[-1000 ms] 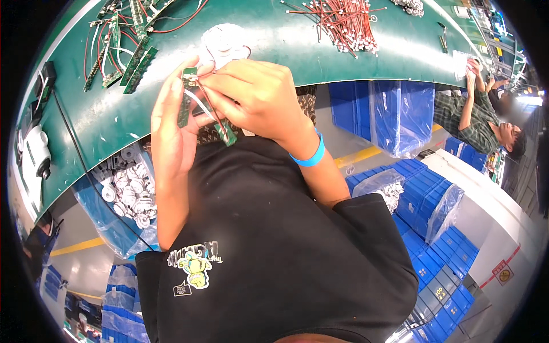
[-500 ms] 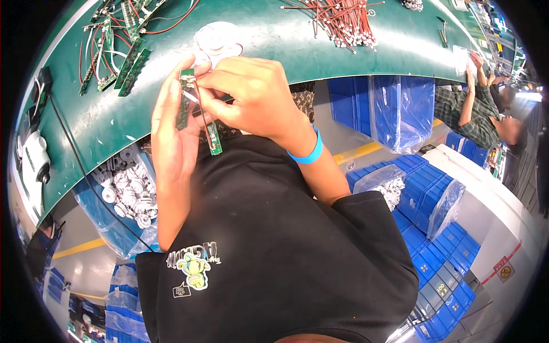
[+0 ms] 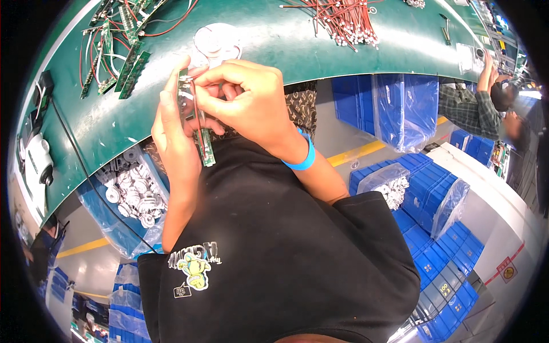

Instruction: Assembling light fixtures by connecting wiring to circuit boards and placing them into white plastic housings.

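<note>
My left hand (image 3: 174,137) is closed around a narrow green circuit board (image 3: 206,153), held upright over the table's near edge. White connectors show at the board's upper end, and a red and dark wire (image 3: 198,111) runs down along it. Close by, my right hand (image 3: 254,106) is closed, thumb and index finger pinched on the wire near those connectors. The exact fingertip contact is partly hidden. A blue band (image 3: 303,153) circles my right wrist. Just beyond my hands, a round white part (image 3: 217,43) lies on the green table (image 3: 263,34).
Wired circuit boards (image 3: 132,71) lie at the far left, and a bundle of red wires (image 3: 346,26) at the back. White round parts fill a blue bin (image 3: 108,223) below left. Blue crates (image 3: 412,108) stand to the right. Another person's plaid sleeve (image 3: 486,114) shows far right.
The board has turned more edge-on, and its lower end has shifted slightly left and down. My right hand stays at its upper end, with its fingers curled differently.
</note>
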Available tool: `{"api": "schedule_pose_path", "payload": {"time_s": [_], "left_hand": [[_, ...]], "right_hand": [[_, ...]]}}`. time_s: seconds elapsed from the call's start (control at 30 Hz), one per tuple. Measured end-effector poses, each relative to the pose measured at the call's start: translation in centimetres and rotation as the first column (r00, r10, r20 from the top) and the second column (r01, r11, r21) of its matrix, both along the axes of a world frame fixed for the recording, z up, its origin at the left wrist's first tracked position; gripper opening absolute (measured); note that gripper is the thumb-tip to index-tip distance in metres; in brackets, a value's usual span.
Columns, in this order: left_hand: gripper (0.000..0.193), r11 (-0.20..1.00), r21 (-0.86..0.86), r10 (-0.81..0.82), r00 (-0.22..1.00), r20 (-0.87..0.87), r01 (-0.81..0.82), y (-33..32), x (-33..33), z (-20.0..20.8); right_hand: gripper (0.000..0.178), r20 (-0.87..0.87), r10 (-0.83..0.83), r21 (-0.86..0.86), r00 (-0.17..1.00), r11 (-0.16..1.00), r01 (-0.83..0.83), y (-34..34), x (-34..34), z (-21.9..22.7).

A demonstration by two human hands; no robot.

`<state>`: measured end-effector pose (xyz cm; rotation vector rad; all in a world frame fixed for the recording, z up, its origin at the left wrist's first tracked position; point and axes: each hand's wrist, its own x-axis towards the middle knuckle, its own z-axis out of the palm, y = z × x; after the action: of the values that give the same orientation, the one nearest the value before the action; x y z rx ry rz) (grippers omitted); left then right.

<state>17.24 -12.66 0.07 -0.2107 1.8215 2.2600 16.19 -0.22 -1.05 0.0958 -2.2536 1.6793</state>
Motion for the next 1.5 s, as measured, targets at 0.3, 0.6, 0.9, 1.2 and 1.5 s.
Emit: {"api": "schedule_pose_path", "payload": {"time_s": [0.3,0.6,0.9,1.2,1.5], "left_hand": [[0.056,0.999,-0.004,0.043,0.997,-0.067,-0.043,1.1,0.6,-1.0],[0.057,0.998,0.064,0.009,0.973,-0.229,0.006,-1.0,0.4,-1.5],[0.053,0.926,0.374,0.142,0.967,-0.21,-0.055,0.7,-0.5,-3.9],[0.068,0.701,0.71,-0.009,0.997,-0.074,0.06,-1.6,-1.5,-1.5],[0.04,0.844,0.311,-0.257,0.839,-0.479,0.437,-19.7,1.5,-4.7]], "right_hand": [[0.008,0.273,0.153,-0.375,0.95,0.926,-0.042,0.1,0.2,1.0],[0.021,0.132,-0.012,-0.298,0.991,0.953,0.051,2.7,0.3,0.3],[0.133,0.189,0.211,0.323,0.959,0.909,-0.264,1.1,-0.6,-1.7],[0.08,0.258,0.384,-0.016,0.887,0.919,-0.393,2.4,-2.2,-1.5],[0.06,0.619,0.661,-0.59,0.424,0.748,-0.305,5.7,-6.3,2.4]]}}
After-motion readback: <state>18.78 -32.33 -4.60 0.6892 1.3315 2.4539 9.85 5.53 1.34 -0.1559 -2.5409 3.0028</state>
